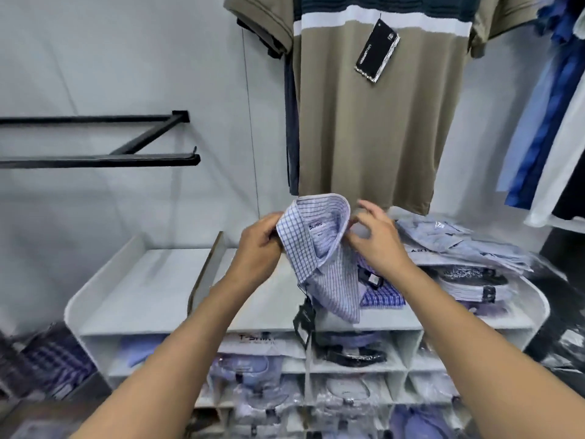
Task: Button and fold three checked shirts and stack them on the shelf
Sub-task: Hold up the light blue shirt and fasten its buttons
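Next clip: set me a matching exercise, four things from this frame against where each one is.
Things:
1. checked shirt
2. khaki polo shirt
3. black rail
4. bagged shirts

Places:
A. on the wall, left
B. stacked on the shelf top, right
C. held by its collar in both hands
D. hanging above the shelf

Pairs: 1-C, 2-D, 3-A, 4-B

A khaki polo (364, 131) with a black tag (376, 50) hangs above bagged shirts (459, 245)

Two hands (259, 245) (376, 239), one checked shirt (326, 267).
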